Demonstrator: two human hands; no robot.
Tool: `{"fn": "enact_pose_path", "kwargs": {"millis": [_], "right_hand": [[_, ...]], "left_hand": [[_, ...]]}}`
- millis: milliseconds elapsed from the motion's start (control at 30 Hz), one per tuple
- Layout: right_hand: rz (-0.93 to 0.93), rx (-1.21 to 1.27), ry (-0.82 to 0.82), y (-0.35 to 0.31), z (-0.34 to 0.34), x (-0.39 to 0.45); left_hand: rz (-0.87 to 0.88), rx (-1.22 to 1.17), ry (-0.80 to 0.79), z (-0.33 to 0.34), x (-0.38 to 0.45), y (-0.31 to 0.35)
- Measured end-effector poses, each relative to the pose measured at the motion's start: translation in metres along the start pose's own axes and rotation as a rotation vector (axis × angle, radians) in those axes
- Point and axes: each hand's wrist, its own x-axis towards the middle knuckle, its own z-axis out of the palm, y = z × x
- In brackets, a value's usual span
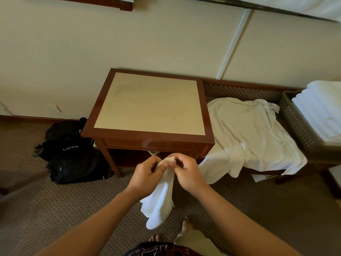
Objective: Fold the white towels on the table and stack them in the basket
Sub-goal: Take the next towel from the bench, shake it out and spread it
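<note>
Both hands pinch a limp, dangling white towel.

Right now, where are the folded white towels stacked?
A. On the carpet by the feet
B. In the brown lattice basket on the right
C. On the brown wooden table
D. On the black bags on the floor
B: the folded white towels sit piled in the brown lattice basket at the right edge, while the brown wooden table holds none.
</note>
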Motion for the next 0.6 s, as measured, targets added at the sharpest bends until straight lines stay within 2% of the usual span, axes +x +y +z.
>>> {"fn": "enact_pose_path", "kwargs": {"millis": [100, 300, 400, 600], "right_hand": [[-0.073, -0.154, 0.003, -0.004, -0.011, 0.004], [-0.279, -0.386, -0.002, -0.016, -0.026, 0.01], [-0.357, -0.471, -0.058, -0.021, -0.024, 0.01], [-0.426, -0.474, -0.026, -0.038, -0.016, 0.011]], "left_hand": [[0.023, 0.011, -0.065, -0.004, -0.002, -0.006], [-0.066, 0.081, -0.047, 0.003, -0.012, -0.043], [-0.032, 0.027, -0.011, 0.014, -0.013, -0.05], [0.132, 0.057, 0.0, 0.024, -0.008, -0.047]]}}
